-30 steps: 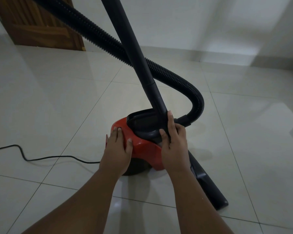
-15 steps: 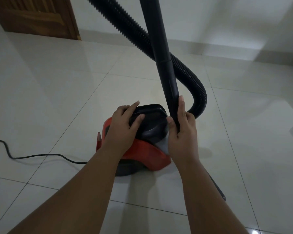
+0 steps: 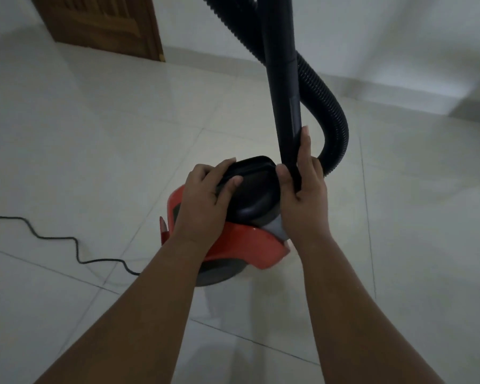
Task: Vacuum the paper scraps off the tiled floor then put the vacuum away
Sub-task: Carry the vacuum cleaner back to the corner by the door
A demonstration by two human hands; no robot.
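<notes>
A red canister vacuum stands on the pale tiled floor in front of me. My left hand grips the left edge of its black top handle, fingers over the rim and thumb on top. My right hand holds the lower end of the black rigid tube, which stands nearly upright beside the handle. The ribbed black hose loops behind the tube down to the vacuum body. I see no paper scraps.
The black power cord snakes across the tiles from the left edge toward the vacuum's base. A brown wooden door stands at the back left. A white wall with a skirting runs along the back.
My left hand moved from the red body up onto the black handle. The tube swung more upright in my right hand. The view shifted closer over the vacuum.
</notes>
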